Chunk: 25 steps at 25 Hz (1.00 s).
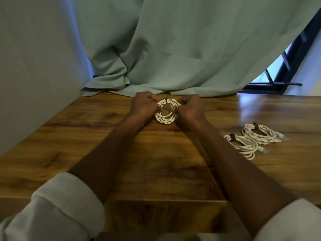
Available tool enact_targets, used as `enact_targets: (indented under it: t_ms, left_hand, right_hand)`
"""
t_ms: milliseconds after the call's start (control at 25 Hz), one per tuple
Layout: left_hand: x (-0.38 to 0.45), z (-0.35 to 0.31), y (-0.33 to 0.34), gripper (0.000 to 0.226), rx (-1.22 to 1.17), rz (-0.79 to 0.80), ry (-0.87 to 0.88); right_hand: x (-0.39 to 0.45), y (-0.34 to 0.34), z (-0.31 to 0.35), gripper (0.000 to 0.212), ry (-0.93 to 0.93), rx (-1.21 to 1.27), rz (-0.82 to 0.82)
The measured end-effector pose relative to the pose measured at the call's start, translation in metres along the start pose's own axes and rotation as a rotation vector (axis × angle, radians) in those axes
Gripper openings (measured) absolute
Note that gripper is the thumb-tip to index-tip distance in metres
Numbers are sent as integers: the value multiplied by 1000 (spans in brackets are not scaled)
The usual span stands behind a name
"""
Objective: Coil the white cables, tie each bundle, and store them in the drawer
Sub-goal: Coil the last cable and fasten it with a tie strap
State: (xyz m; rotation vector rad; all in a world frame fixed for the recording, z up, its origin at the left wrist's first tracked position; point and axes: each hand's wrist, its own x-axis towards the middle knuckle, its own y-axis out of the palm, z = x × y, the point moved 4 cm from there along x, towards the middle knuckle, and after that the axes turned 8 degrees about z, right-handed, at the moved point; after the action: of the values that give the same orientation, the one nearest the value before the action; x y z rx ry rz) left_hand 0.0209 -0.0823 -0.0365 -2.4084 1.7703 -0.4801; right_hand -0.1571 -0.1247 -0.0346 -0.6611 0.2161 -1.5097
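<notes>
Head view, item one: white cable coil (166, 111), dark tie (166, 100) at its far edge, sitting mid-table on the wooden table (86, 136). You are gripping it on both sides, left hand (143, 106) and right hand (190, 108) curled around its loops. Items two and three: tied bundles (243, 146) and (260, 133), lying to your right, touching each other. Curtain (173, 49) is hanging behind.

A round coil of white twisted cable (167, 111) lies on the brown wooden table (86, 136), far centre, between the left hand (144, 106) and right hand (190, 108). Two tied white cable bundles (252, 139) lie side by side well to its right. A pale green curtain (173, 49) hangs behind.
</notes>
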Motion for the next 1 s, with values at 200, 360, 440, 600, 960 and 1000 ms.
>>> enact_targets:
  t_ms: [200,360,440,600,960,1000]
  left_hand:
    - [-2,-1,10,20,177,47,72]
    - [-10,-7,18,17,372,57,177]
    - [-16,-15,20,24,467,51,252]
    - [-45,-32,46,25,637,113,505]
    - [-92,-23,66,22,1021,-20,490]
    - [-98,-23,65,21,1021,-25,470]
  right_hand:
    - [-14,3,2,27,-48,-137,63]
    - [-37,-23,22,31,-180,-298,-109]
    - [-54,-46,34,26,-273,-313,-163]
    - [-88,-96,25,22,-286,-449,-105]
    - [-150,-136,-21,30,-92,-799,89]
    - [-157,-134,-25,31,-89,-802,102]
